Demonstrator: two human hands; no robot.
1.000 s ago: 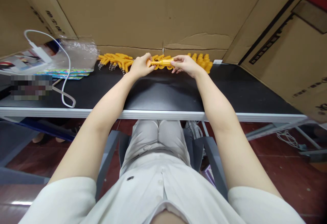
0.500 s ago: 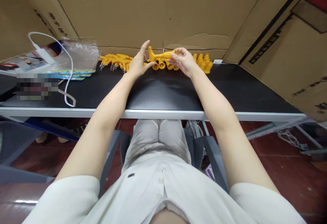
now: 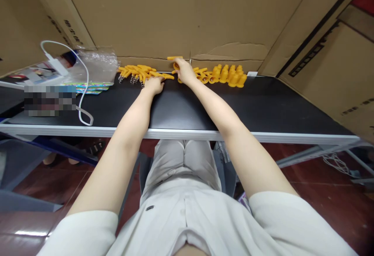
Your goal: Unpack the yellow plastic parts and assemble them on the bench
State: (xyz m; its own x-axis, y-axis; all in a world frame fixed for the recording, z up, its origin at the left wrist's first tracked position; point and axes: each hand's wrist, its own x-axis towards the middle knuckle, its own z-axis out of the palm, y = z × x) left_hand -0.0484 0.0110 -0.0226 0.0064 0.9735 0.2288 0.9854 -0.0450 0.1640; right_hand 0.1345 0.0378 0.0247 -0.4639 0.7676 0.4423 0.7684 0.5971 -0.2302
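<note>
A person seated at a long black surface [image 3: 263, 104] reaches both bare arms forward to its far edge, where a wall of brown cardboard [image 3: 187, 14] stands. The left hand [image 3: 153, 85] lies palm down, fingers loosely curled, touching the near end of a pile of orange plastic T-shaped pieces with small metal springs [image 3: 140, 71]; whether it grips one cannot be told. The right hand [image 3: 184, 71] is closed around a single orange plastic T-shaped piece [image 3: 174, 58], held raised just above the surface against the cardboard. Just to its right stands a row of upright orange plastic cone-shaped caps [image 3: 228, 75], with a few more lying on their sides beside the hand. Well to the left are a crumpled clear plastic bag [image 3: 97, 63], a white charger with a looping cable [image 3: 82, 92] and some colourful printed sheets [image 3: 87, 85].
</note>
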